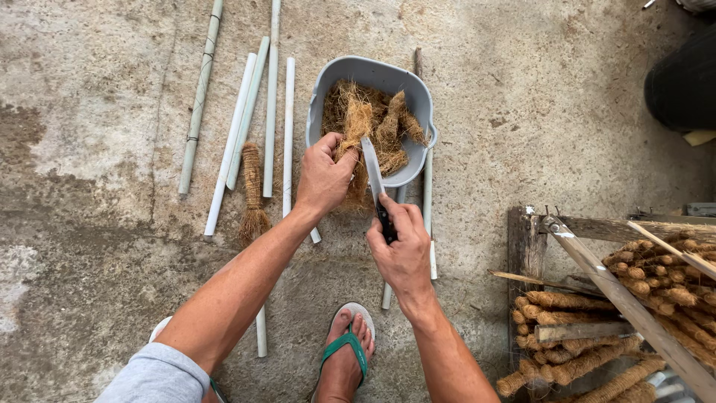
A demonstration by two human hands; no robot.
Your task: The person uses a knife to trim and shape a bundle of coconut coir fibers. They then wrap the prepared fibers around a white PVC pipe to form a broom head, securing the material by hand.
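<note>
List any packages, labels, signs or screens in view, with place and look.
None in view. The nearest thing to a container is a grey tub of brown fibre on the concrete floor, and it shows no label.

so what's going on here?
A person stands over a grey tub of coconut fibre on a concrete floor. The left hand grips a fibre bundle while the right hand holds a knife with its blade against it. Pale pipes lie beside the tub; fibre-wrapped sticks are stacked at right.
</note>
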